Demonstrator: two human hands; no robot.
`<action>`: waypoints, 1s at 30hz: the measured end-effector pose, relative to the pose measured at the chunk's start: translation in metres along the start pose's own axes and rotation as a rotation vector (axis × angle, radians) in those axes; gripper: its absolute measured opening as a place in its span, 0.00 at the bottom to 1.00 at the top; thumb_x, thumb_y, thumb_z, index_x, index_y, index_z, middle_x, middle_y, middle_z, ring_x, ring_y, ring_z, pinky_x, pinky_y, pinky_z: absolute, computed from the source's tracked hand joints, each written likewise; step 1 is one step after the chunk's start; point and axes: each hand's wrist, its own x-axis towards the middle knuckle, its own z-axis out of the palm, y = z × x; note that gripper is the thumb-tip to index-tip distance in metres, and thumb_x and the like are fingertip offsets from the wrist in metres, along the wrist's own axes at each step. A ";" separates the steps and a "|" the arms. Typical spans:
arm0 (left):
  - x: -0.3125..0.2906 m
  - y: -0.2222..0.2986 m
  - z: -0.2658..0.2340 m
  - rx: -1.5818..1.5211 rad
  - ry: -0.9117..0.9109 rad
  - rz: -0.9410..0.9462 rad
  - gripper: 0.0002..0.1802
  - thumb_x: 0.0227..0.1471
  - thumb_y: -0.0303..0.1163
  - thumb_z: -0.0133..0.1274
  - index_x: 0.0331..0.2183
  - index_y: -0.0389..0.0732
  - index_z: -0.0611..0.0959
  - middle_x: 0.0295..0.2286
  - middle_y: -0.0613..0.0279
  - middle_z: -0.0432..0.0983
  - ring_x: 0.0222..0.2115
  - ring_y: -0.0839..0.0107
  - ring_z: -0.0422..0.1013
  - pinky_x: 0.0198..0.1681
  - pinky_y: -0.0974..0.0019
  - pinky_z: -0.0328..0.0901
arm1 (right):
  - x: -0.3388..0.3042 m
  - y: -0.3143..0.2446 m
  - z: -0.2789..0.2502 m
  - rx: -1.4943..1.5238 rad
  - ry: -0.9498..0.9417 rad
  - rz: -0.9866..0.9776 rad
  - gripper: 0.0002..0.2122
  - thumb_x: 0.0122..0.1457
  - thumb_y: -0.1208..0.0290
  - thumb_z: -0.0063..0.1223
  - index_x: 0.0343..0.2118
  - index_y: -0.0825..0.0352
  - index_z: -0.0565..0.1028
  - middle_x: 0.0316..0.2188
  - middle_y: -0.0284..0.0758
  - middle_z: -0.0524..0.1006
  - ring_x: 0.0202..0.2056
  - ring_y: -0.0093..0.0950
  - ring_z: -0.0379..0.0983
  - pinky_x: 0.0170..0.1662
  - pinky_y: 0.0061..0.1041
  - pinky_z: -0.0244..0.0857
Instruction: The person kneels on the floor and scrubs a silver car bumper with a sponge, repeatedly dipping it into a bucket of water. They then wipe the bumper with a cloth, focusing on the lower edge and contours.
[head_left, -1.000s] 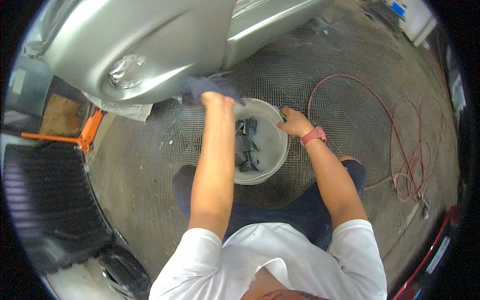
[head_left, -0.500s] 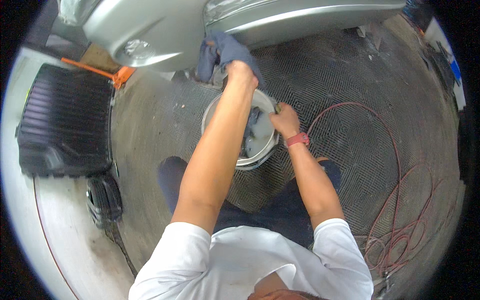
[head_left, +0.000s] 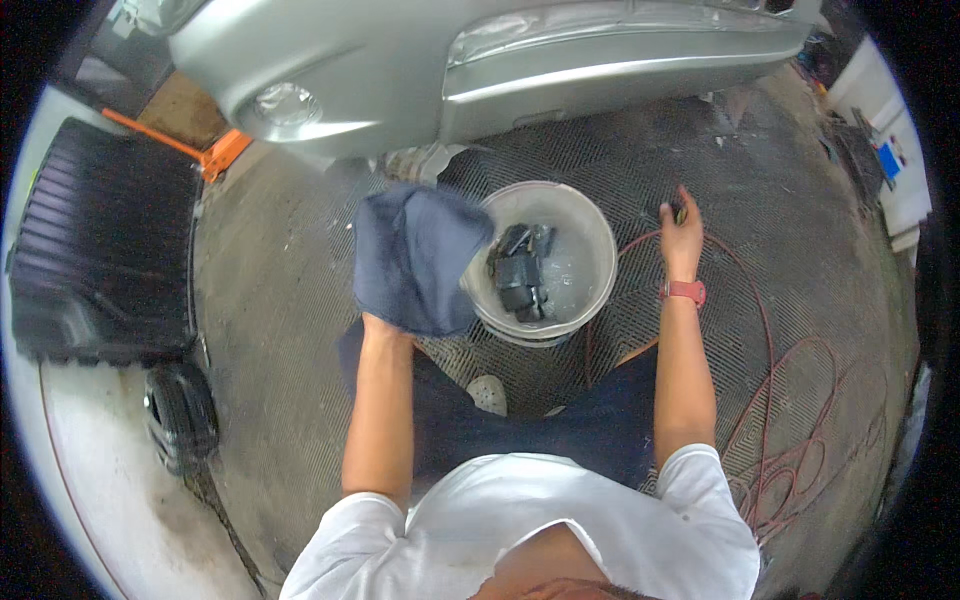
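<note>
A blue-grey cloth (head_left: 415, 255) spreads over my left hand (head_left: 380, 328), left of the bucket. It hides the fingers, and only the wrist end of the hand shows below it. The white bucket (head_left: 600, 215) stands on the floor before me, with cloudy water and several black parts (head_left: 518, 275) inside. The cloth's right edge overlaps the bucket's left rim in the view. Out to the right of the bucket, my right hand (head_left: 682, 243) has a small dark and yellowish piece between thumb and fingers, too small to name.
A silver car bumper (head_left: 380, 90) spans the far side. At the left are an orange jack (head_left: 222, 155), a black ribbed plastic panel (head_left: 110, 250) and black rounded parts (head_left: 180, 415). A red hose (head_left: 765, 350) lies coiled at the right on the dark textured floor mat (head_left: 640, 150).
My left hand has come back from the bumper with the cloth, to the bucket's left. The right hand has left the bucket rim and moved right. The bucket sits farther right in view.
</note>
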 end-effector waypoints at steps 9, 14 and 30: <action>0.099 -0.210 -0.174 1.534 -0.097 0.083 0.31 0.69 0.51 0.52 0.59 0.37 0.84 0.56 0.34 0.81 0.59 0.39 0.76 0.61 0.49 0.70 | 0.043 -0.225 0.042 -0.275 0.115 -0.862 0.27 0.58 0.81 0.56 0.63 0.66 0.77 0.64 0.46 0.77 0.67 0.49 0.70 0.70 0.46 0.64; 0.087 -0.196 -0.079 0.993 0.010 -0.009 0.24 0.65 0.36 0.55 0.57 0.34 0.85 0.52 0.38 0.84 0.53 0.40 0.80 0.59 0.50 0.71 | 0.012 -0.238 0.092 -0.402 -0.017 -0.868 0.27 0.56 0.83 0.53 0.62 0.68 0.77 0.65 0.46 0.76 0.70 0.47 0.68 0.76 0.58 0.55; 0.123 -0.252 -0.067 1.328 -0.150 0.327 0.22 0.58 0.33 0.61 0.51 0.34 0.86 0.48 0.41 0.85 0.53 0.41 0.79 0.56 0.50 0.72 | 0.011 -0.264 0.124 -0.304 -0.257 -1.036 0.28 0.58 0.74 0.55 0.64 0.67 0.76 0.67 0.43 0.76 0.71 0.42 0.68 0.77 0.51 0.55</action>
